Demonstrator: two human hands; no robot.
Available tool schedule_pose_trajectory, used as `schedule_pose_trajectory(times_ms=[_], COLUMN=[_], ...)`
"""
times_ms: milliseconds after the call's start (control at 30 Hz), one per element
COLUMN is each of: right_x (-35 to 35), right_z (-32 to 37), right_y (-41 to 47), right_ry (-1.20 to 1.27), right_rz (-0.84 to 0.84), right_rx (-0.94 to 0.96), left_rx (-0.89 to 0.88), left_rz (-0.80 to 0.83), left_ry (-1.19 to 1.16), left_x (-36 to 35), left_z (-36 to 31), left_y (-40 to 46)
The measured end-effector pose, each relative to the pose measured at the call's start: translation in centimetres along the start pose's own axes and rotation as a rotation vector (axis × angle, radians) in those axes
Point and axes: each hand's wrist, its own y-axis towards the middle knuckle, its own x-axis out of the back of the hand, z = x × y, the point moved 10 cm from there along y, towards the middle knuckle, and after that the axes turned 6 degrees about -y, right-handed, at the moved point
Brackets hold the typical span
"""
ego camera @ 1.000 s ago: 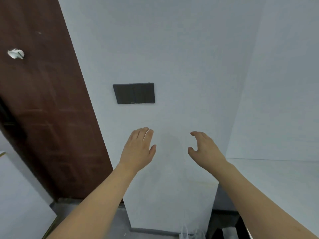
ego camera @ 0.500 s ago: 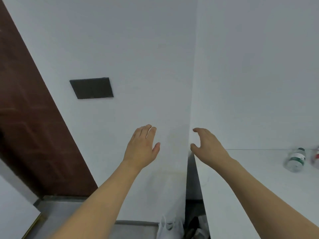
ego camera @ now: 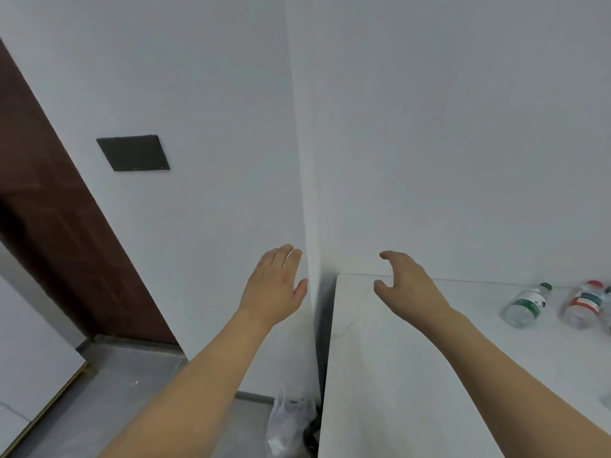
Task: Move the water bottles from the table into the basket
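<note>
Head view: both hands' grip apart, empty; green-capped bottle (ego camera: 525, 303) flat on table (ego camera: 396, 375), cap toward wall.

Far right of the right hand's fingers (ego camera: 388, 256), a third bottle (ego camera: 607, 309) is cut by the edge; the bottle labels are unreadably blurred.

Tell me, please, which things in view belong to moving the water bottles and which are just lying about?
Job: green-capped bottle, red-capped bottle, white table, left hand, right hand; no basket is in view.
Lying about: plastic bag on the floor, dark wall plate, brown door.
</note>
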Motion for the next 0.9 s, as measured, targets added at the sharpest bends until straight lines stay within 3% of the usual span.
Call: schedule_pose_trajectory(times_ms=[233, 600, 900], right_x=[5.0, 10.9, 12.6], right_z=[-8.8, -28.2, -36.6], right_y=[-0.9, -5.2, -5.8], right_ry=[0.031, 0.122, 0.15], right_rz=[-0.026, 0.058, 0.1], right_rx=[-0.019, -0.07, -0.089], left_rx=[0.031, 0.156, 0.259], left_rz=[0.017, 0.075, 0.114], left_ry=[-0.023, -0.003, -0.046], left_x=[-2.4, -8.6, -14.1], left_z=[-8.8, -26.4, -32.7], left_y=[1.9, 1.5, 2.9])
